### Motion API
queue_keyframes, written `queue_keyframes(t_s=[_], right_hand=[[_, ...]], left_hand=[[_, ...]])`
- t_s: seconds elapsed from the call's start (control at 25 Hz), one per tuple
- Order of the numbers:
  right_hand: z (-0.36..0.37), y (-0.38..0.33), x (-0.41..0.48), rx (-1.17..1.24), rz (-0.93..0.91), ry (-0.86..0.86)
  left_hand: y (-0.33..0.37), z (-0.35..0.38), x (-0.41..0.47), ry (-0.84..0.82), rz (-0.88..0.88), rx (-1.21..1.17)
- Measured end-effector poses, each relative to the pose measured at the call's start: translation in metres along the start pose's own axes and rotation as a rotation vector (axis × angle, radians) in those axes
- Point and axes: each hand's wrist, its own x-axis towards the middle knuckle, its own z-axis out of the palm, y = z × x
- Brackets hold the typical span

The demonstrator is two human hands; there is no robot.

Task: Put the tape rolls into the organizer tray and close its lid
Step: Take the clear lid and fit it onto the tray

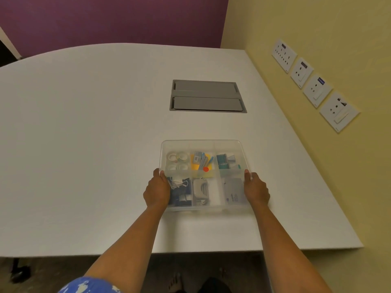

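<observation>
With the tape rolls [178,159] already in the upper-left compartment, the organizer tray [204,143] sits just below centre frame on the white table [84,144], its clear lid apparently on. Press evenly along both side edges so the lid seats without tilting. The left hand [157,190] and right hand [256,189] flank the tray, each grip clasping a side, forearms nearly parallel.

Office meeting room: white conference table [84,134], inset cable hatch [207,96], wall sockets [313,83].
</observation>
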Motion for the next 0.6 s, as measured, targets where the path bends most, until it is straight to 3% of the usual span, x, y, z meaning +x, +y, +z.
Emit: queue_keyframes(t_s=[0.24, 0.48, 0.6], right_hand=[[0.007, 0.003, -0.006, -0.075, -0.03, 0.124], [0.004, -0.009, 0.004, -0.038, -0.071, 0.159], [0.008, -0.006, -0.002, -0.043, -0.105, 0.175]], left_hand=[[0.001, 0.0, -0.006, 0.043, 0.055, 0.069], [0.014, -0.001, 0.005, 0.044, 0.044, 0.064], [0.008, -0.001, 0.001, 0.1, 0.124, 0.152]])
